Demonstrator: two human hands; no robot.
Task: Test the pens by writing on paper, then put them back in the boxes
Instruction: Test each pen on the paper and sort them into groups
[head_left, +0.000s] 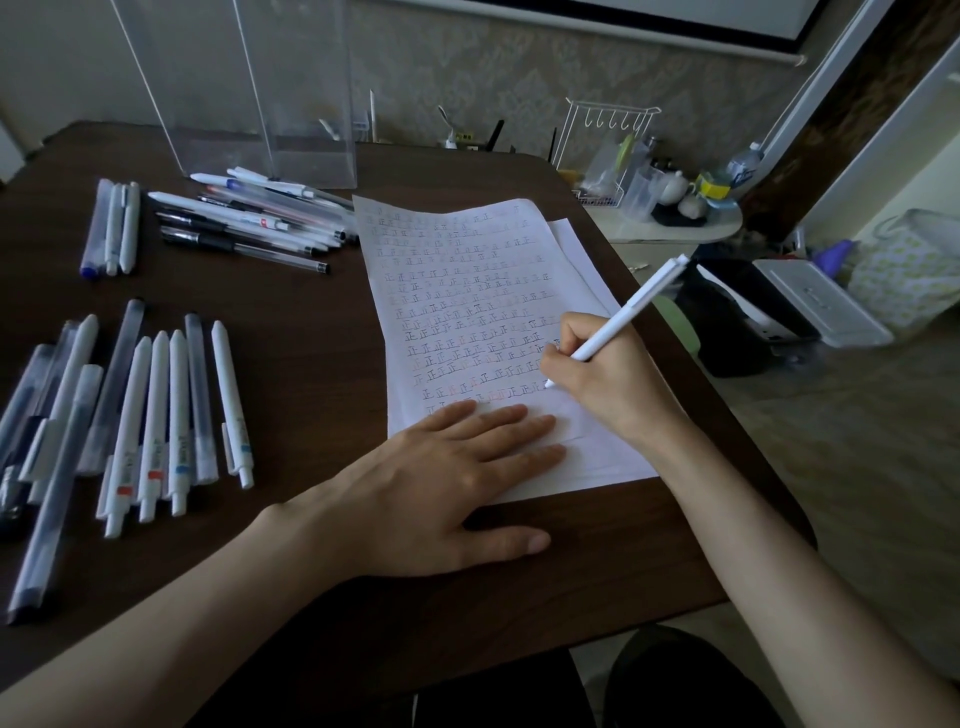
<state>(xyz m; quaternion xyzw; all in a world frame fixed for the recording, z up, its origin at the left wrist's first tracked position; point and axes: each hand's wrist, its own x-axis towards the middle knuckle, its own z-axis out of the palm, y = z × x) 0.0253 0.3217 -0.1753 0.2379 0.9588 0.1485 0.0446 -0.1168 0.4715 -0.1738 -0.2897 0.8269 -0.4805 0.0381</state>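
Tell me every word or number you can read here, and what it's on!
"正": handwritten over and over in rows, black and red, on the paper.
Labels on the white pens left of it: too small to read.
Label on the bottle: too blurred to read.
The white pen in the right hand: no readable print.

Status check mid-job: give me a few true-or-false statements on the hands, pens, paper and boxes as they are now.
1. The right hand holds a white pen with its tip at the paper. True.
2. The left hand grips a pen. False: it lies flat on the paper's lower part, holding nothing.
3. The paper is blank. False: rows of written marks cover most of it.
4. Loose pens lie on the table left of the paper. True.
5. The clear boxes stand right of the paper. False: they stand at the far left, behind the pens.
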